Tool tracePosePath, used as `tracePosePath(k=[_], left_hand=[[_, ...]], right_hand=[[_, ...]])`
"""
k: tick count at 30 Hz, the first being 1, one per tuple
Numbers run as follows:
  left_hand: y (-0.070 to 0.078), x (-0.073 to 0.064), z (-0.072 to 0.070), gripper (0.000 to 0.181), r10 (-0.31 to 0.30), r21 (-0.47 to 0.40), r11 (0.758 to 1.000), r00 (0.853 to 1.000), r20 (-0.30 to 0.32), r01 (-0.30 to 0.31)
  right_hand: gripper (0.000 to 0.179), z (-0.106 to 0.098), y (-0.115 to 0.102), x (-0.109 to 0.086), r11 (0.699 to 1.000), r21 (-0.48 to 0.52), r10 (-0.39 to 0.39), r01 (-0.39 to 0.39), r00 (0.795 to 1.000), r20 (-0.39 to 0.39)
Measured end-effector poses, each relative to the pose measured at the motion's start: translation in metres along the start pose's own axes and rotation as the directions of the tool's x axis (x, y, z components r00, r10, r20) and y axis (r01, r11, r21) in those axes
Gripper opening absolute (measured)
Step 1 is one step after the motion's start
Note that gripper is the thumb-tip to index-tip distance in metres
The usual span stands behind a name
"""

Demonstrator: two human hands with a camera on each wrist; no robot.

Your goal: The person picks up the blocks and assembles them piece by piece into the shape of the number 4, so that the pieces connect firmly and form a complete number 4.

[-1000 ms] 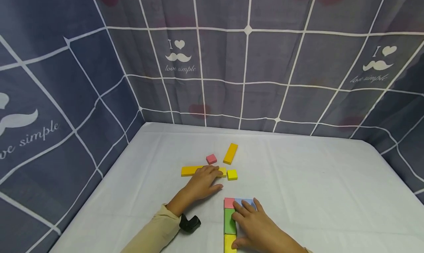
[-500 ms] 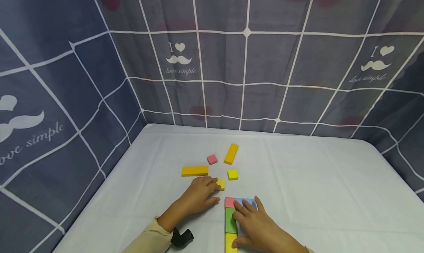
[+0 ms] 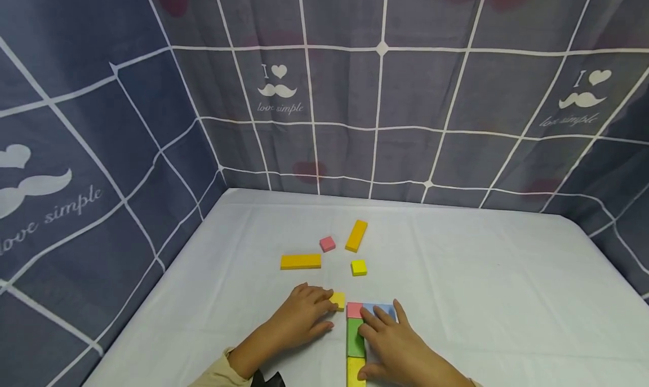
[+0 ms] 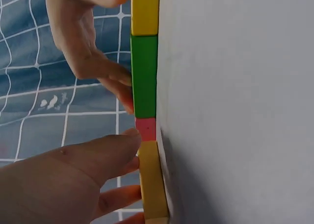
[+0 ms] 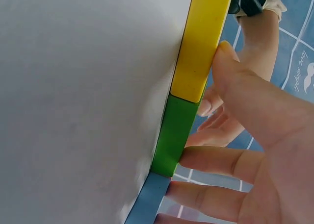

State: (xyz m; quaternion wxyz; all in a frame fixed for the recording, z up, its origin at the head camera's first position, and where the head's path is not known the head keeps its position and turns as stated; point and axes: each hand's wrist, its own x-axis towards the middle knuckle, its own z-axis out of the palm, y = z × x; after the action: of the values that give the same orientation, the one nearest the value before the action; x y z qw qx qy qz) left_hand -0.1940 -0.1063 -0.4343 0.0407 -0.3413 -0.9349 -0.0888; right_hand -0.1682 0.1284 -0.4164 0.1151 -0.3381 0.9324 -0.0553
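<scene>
White cloth (image 3: pixel 481 297) covers the table I look down on, faintly creased, and a grey-blue curtain (image 3: pixel 345 88) with white grid lines, mustaches and "love simple" lettering walls the back and sides. Through my feed, the left hand (image 3: pixel 299 316) has its fingers loosely extended, tips resting on a small pale yellow block (image 3: pixel 339 301), just beside the pink corner block (image 3: pixel 354 310). I see the right hand (image 3: pixel 398 347) spread, gripping nothing, its fingers touching the blue block (image 3: pixel 389 309) and green block (image 3: pixel 355 342), thumb on the long yellow block (image 3: pixel 355 370). Farther back on the cloth I count two orange bars (image 3: pixel 301 262), a loose pink block (image 3: pixel 327 244) and a bright yellow block (image 3: pixel 359 267).
</scene>
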Motion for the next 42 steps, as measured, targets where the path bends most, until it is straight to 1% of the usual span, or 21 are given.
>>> tracePosePath(k=[3, 6, 11, 14, 19, 27, 31, 38, 42], left_hand=[[0.001, -0.003, 0.000, 0.027, 0.012, -0.004, 1.000, 1.000, -0.015, -0.012], [0.002, -0.006, 0.001, 0.027, 0.030, 0.006, 1.000, 0.998, -0.054, -0.030], [0.005, -0.007, 0.005, 0.025, 0.066, 0.059, 0.996, 0.993, -0.098, -0.061], [0.007, -0.007, 0.007, 0.022, 0.078, 0.082, 0.994, 0.990, -0.120, -0.068], [0.008, -0.007, 0.010, 0.018, 0.092, 0.110, 0.991, 0.980, -0.177, -0.073], [0.007, -0.007, 0.012, 0.015, 0.112, 0.129, 0.988, 0.964, -0.242, -0.082], [0.007, -0.006, 0.012, 0.015, 0.120, 0.126, 0.988, 0.959, -0.258, -0.090], [0.007, -0.005, 0.015, 0.015, 0.138, 0.112, 0.988, 0.953, -0.271, -0.111], [0.007, -0.005, 0.015, 0.015, 0.137, 0.103, 0.988, 0.951, -0.278, -0.112]], right_hand=[[0.061, 0.000, 0.001, -0.001, 1.000, -0.008, -0.007, 0.007, 1.000, -0.007], [0.061, -0.001, 0.002, -0.001, 1.000, -0.006, -0.017, 0.016, 1.000, -0.006], [0.061, -0.001, 0.002, -0.001, 1.000, -0.001, -0.015, 0.015, 1.000, -0.005], [0.061, -0.001, 0.003, -0.001, 1.000, 0.003, -0.012, 0.012, 1.000, -0.006], [0.062, -0.001, 0.002, 0.000, 1.000, 0.002, -0.012, 0.012, 1.000, 0.000], [0.061, -0.001, 0.001, 0.000, 1.000, -0.012, -0.008, 0.008, 1.000, -0.004], [0.060, -0.002, 0.001, 0.001, 1.000, -0.006, 0.002, -0.002, 1.000, 0.003], [0.056, 0.001, 0.001, -0.002, 1.000, -0.005, 0.002, -0.002, 1.000, -0.025], [0.056, 0.002, 0.002, -0.001, 1.000, -0.012, -0.001, 0.000, 1.000, -0.025]])
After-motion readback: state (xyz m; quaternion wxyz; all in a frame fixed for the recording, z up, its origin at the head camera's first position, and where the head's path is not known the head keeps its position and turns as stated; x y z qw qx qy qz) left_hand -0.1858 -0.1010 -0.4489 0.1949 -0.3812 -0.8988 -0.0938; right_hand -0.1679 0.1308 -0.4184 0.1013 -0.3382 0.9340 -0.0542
